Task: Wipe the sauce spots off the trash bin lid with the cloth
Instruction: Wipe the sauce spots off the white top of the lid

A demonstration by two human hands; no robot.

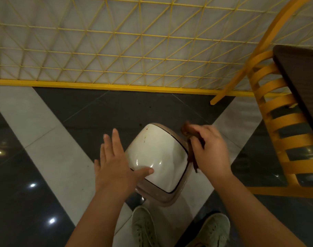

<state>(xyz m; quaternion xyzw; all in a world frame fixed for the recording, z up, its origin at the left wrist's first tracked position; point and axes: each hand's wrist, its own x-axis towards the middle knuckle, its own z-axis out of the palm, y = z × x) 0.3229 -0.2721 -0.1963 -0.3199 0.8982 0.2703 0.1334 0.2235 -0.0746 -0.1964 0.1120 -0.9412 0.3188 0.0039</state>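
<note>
I noted the glossy cream trash bin lid (157, 154) with its tan rim standing on the tiled floor (50, 145), between my two hands. Small brown sauce spots (144, 139) sat near the lid's far left edge. My left hand (114, 164) was relaxed with fingers straight, thumb touching the lid's near left part. My right hand (211, 154), at the lid's right edge, gripped the crumpled brown cloth (189, 132).

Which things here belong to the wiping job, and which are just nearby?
Job: trash bin lid with sauce spots; brown cloth gripped by right hand; left hand steadying the lid.
Nearby: yellow chair, dark table, yellow fence.
</note>
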